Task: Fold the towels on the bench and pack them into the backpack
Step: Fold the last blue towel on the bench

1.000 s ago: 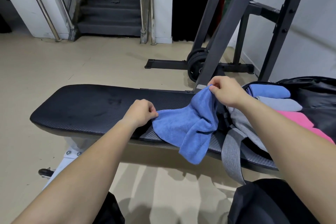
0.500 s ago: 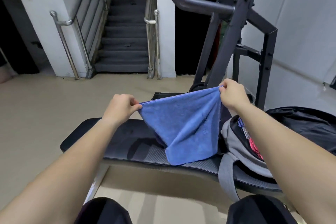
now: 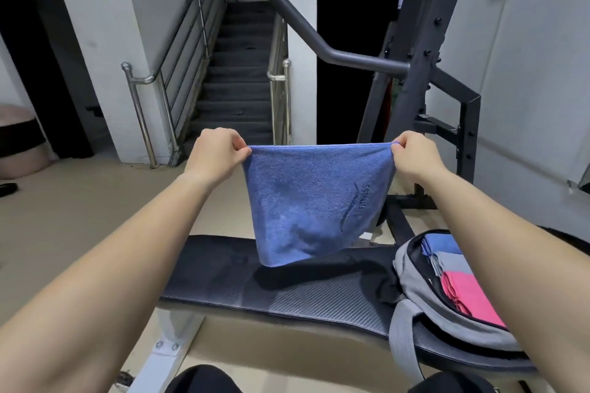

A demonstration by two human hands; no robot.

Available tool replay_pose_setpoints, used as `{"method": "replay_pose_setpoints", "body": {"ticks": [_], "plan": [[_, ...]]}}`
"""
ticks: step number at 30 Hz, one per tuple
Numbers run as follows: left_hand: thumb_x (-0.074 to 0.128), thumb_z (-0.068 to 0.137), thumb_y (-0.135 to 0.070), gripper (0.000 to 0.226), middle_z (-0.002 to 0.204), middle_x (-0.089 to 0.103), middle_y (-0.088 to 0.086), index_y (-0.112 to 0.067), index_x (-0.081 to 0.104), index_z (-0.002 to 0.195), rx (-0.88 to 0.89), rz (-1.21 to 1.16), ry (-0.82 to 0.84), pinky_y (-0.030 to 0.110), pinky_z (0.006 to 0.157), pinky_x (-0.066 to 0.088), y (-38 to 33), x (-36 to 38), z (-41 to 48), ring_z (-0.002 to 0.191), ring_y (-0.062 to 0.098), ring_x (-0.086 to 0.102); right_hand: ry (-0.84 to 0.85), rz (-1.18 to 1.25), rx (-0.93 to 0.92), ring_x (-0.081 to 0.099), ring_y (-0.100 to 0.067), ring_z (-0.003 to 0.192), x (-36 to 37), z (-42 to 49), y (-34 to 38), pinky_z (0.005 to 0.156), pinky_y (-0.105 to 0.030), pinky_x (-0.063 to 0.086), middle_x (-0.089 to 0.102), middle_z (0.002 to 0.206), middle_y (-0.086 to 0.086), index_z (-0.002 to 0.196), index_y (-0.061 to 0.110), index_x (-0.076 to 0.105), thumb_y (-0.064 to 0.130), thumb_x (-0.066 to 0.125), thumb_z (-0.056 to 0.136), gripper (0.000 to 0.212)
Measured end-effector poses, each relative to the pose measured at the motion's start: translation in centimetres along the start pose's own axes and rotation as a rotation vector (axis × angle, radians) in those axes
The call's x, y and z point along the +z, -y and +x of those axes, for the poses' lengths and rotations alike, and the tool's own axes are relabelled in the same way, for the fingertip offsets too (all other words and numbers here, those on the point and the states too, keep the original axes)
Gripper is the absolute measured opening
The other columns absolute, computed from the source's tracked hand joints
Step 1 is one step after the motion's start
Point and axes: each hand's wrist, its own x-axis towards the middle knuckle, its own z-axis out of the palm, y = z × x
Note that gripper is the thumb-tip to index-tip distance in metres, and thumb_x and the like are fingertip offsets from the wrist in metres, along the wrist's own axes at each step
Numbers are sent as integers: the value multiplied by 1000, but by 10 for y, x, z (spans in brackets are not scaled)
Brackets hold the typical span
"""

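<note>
A blue towel [image 3: 314, 201] with an embossed fitness logo hangs stretched in the air above the black padded bench [image 3: 287, 293]. My left hand [image 3: 214, 155] pinches its top left corner and my right hand [image 3: 415, 155] pinches its top right corner. The towel's lower edge hangs just over the bench pad without resting on it. At the bench's right end lies an open grey backpack [image 3: 415, 306]. Inside it sit a folded blue towel [image 3: 442, 242], a folded grey towel [image 3: 450, 262] and a folded pink towel [image 3: 469, 297].
A dark steel squat rack [image 3: 424, 73] with a slanted bar stands behind the bench on the right. A staircase [image 3: 236, 86] with metal handrails rises ahead. A pink pouf [image 3: 19, 140] sits far left on the beige floor. My dark-clad knees show at the bottom edge.
Both hands lifted the blue towel off the bench and pulled its top edge taut and level. My view has tilted upward, showing more of the stairs.
</note>
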Motion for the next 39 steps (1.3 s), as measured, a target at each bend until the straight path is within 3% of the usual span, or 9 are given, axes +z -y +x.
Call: {"method": "replay_pose_setpoints", "body": {"ticks": [4, 9, 15, 24, 30, 33, 39], "plan": [[71, 87, -27, 8, 86, 71, -3, -20, 70, 90, -33, -38, 38, 34, 81, 53, 8, 23, -9, 86, 20, 65, 63, 31, 29, 54, -26, 92, 18, -4, -18, 74, -32, 38, 62, 112, -7, 98, 12, 59, 20, 41, 101, 20], [62, 97, -24, 25, 102, 65, 7, -13, 64, 120, -12, 3, 135, 38, 88, 48, 31, 79, -6, 101, 29, 60, 100, 35, 77, 53, -25, 92, 57, 6, -45, 75, -31, 36, 63, 111, -8, 100, 10, 58, 18, 40, 101, 20], [52, 101, -27, 21, 99, 57, 3, -14, 68, 97, -53, 13, 118, 35, 78, 42, 39, 127, 15, 91, 25, 55, 65, 76, 119, 53, -26, 93, 92, 33, -58, 76, -34, 40, 61, 106, -6, 104, 9, 57, 16, 37, 101, 21], [54, 100, -30, 17, 97, 55, -3, -20, 67, 94, -56, 8, 105, 35, 74, 43, 49, 129, -10, 86, 20, 52, 82, 108, 92, 52, -24, 94, 93, 9, -67, 76, -30, 36, 59, 102, -3, 106, 10, 60, 14, 39, 100, 21], [55, 100, -34, 16, 94, 54, -5, -24, 65, 95, -102, 47, 308, 35, 71, 43, 67, 156, -115, 85, 21, 53, 228, 72, 170, 51, -25, 84, 124, -77, -122, 63, -33, 34, 57, 85, 0, 93, 13, 55, 13, 41, 99, 16], [57, 98, -35, 13, 92, 56, -10, -31, 64, 89, -130, 80, 450, 36, 73, 47, 78, 169, -167, 87, 17, 55, 309, 9, 200, 51, -26, 84, 141, -122, -151, 69, -33, 32, 56, 79, 1, 91, 11, 55, 13, 44, 100, 15], [62, 95, -33, 12, 88, 66, -10, -29, 66, 85, -182, 130, 799, 32, 69, 50, 92, 167, -211, 82, 13, 62, 645, -108, 182, 52, -21, 76, 146, -169, -174, 64, -33, 36, 57, 75, -3, 76, 13, 49, 12, 49, 98, 22]]}}
